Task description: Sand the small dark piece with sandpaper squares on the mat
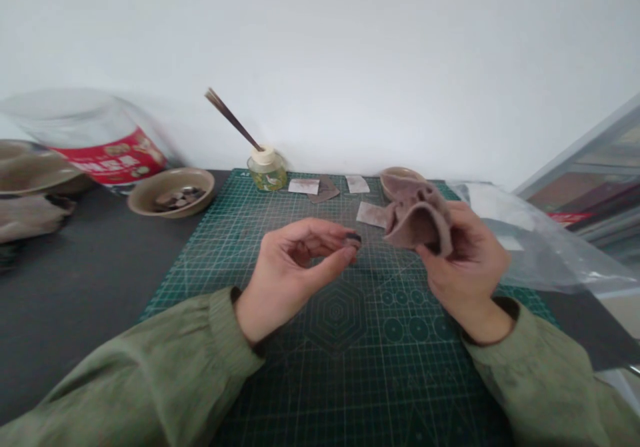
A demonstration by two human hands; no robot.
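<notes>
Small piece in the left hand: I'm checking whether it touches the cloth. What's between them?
Only bare green mat shows between the small piece and the cloth in the head view; a pale scrap lies just beyond that gap.

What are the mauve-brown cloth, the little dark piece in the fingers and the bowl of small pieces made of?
Cloth, in the right hand: soft, matte fabric, perhaps suede-like, judging by its thick, rounded folds.
Small dark piece, in the left hand: perhaps stone or ceramic; too small and blurred to tell.
Bowl: smooth tan, probably glazed ceramic, though plastic could look similar.
</notes>
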